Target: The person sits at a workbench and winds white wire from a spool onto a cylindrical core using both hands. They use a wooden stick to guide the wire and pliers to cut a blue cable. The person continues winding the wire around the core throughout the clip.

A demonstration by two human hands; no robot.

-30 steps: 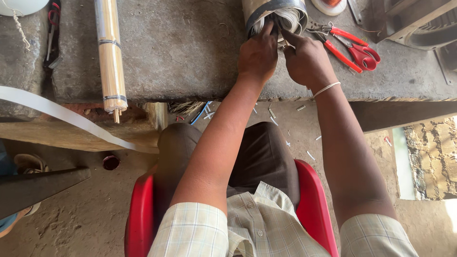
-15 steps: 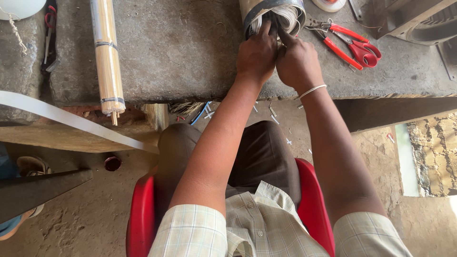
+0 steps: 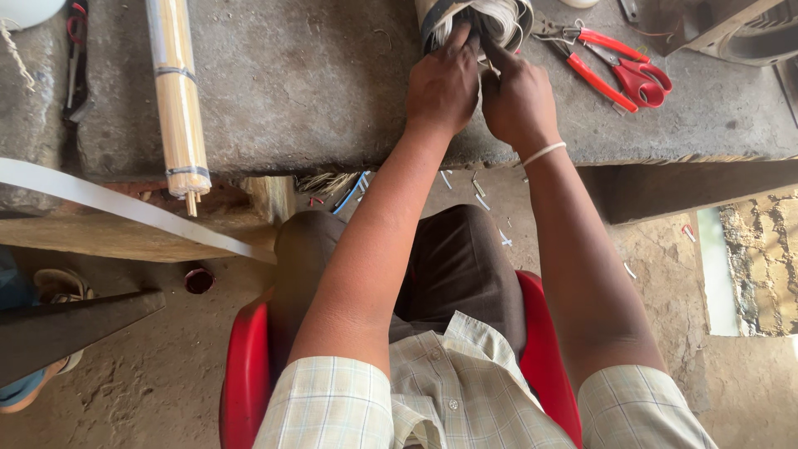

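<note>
A round metal part with pale wire windings [image 3: 509, 18] stands at the far edge of the grey stone bench [image 3: 316, 83]. My left hand [image 3: 443, 83] rests against its rim, fingers curled into the winding. My right hand [image 3: 517, 101], a white band on its wrist, pinches wire strands at the same rim, right beside the left. Both hands touch each other and hide the front of the part. What lies inside the fingers is mostly covered.
Red-handled pliers and red scissors [image 3: 619, 68] lie right of the hands. A bundle of thin pale sticks [image 3: 178, 100] lies on the bench at the left. A white strip [image 3: 125, 208] crosses the lower left. I sit on a red chair [image 3: 241, 374]; wire scraps litter the floor.
Both hands have shifted slightly left and closer together at the winding's rim. The right hand has moved in against the left. The view has drifted a little.
</note>
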